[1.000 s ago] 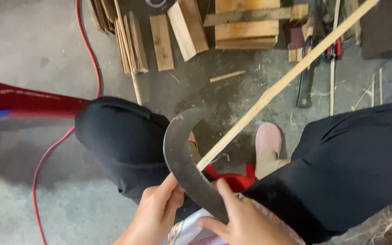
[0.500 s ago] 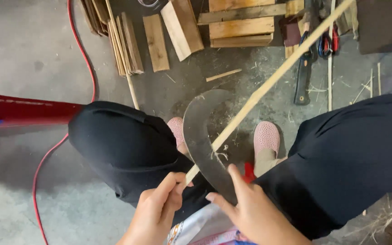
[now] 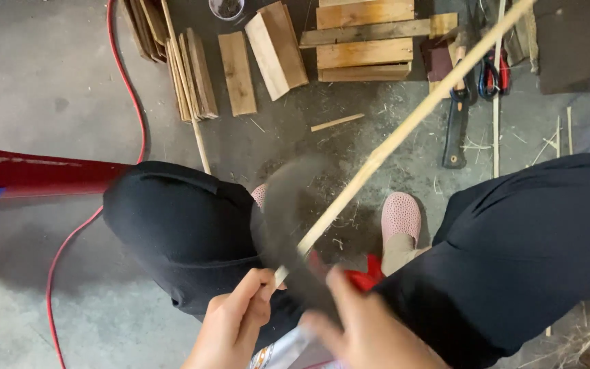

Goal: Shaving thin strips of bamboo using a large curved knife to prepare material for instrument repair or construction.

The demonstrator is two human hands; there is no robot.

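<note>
The left hand (image 3: 230,321) is closed around the near end of a long pale stick (image 3: 404,130), thumb and fingers pinching it just where it meets the blade. The right hand (image 3: 370,335) is blurred with motion and wrapped on the handle end of a curved dark knife (image 3: 285,225); the grip itself is smeared, but the fingers look folded around it rather than spread. The knife's hooked blade arcs up toward 11 o'clock from the hands and crosses the stick, which runs away toward 1 o'clock, over the floor (image 3: 49,89) and out past the top edge.

Both hands sit between the person's knees, in black trousers, with pink shoes (image 3: 401,217) below (one mostly hidden behind the blade). Something red (image 3: 363,279) shows just under the stick.

To shave the stick well, I would judge that the blade should be laid at a shallow angle, the stroke driven away from the left fingers, and the stick kept braced so it cannot roll.

Further out, at 12 o'clock, lie wood planks (image 3: 274,48) and a small pallet (image 3: 367,37); a red hose (image 3: 128,89) curves at 10 o'clock.
</note>
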